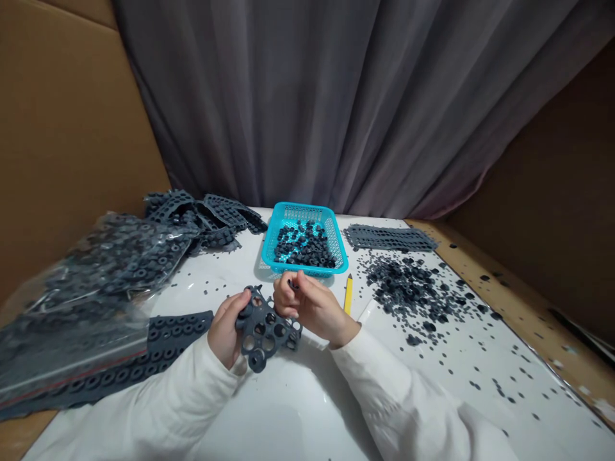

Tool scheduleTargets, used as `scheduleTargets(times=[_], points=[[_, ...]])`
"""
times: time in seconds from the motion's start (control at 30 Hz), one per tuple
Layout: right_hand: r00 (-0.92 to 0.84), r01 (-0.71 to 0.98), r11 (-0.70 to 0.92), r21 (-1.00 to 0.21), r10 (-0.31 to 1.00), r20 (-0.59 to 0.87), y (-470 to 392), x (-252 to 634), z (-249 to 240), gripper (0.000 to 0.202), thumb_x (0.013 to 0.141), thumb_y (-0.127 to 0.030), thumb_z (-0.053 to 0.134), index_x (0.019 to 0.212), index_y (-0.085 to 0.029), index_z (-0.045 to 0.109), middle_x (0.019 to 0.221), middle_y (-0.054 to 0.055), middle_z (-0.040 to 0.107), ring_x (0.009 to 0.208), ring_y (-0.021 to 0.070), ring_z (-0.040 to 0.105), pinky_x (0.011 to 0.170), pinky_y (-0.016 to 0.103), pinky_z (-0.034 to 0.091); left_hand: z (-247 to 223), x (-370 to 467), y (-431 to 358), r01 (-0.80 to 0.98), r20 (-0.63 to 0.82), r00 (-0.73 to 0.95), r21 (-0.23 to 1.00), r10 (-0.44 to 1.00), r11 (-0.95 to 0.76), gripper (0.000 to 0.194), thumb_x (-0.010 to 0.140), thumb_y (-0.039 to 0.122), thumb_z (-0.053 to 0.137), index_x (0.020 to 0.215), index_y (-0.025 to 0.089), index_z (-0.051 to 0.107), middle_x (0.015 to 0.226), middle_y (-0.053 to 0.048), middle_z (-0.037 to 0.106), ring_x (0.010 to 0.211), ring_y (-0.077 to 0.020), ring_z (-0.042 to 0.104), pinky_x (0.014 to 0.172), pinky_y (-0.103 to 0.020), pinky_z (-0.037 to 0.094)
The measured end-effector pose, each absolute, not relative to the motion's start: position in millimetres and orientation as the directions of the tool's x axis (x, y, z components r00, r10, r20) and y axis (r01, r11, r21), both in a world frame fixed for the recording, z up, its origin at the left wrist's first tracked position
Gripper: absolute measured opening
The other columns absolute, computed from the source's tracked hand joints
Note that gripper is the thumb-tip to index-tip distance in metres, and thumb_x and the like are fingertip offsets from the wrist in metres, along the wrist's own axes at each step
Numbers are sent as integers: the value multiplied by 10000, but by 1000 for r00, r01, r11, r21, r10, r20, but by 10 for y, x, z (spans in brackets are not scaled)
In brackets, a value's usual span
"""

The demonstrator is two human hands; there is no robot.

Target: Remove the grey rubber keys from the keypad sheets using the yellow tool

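My left hand (227, 328) grips the left edge of a dark grey rubber sheet (266, 330) full of round holes, thumb on top. A ring-shaped piece hangs at the sheet's lower end. Just right of it, my right hand (312, 306) pinches a small dark rubber piece (293, 284) between thumb and fingers, above the sheet's upper right part. Behind both hands stands a turquoise basket (307, 271) holding many small dark rubber pieces (314, 251).
Clear bags of rubber rings (129, 256) and uncut strips (177, 330) lie left. Punched sheets (216, 214) are heaped behind them. A yellow tool (348, 294) lies right of the basket, near scattered dark scraps (408, 285) and a flat perforated sheet (390, 237).
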State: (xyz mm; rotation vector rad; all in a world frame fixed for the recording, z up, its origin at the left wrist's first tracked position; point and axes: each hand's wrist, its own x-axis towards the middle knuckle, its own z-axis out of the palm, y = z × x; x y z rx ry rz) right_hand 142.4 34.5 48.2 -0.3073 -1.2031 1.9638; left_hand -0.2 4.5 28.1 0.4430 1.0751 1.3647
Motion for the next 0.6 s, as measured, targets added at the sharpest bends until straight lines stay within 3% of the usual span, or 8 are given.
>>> scheduleTargets(times=[0.37,0.6], points=[[-654,-469,-232,-852,740,158,348,1433,538,482,834,-604,378,611,-177,382,564,-52,242,478,86,242,498,246,194,261,19,42,-589,-458,-153,754,876,291,320,480,399,724,539,125,569,482,-7,595,472,-145,554,484,-237,445],[-671,-477,-237,-847,720,176,369,1449,525,490,839,-604,347,590,-183,363,570,-44,259,485,97,263,507,253,207,307,43,34,-597,-434,-176,761,884,255,239,540,334,686,541,125,569,495,7,569,483,-128,538,486,-226,438]])
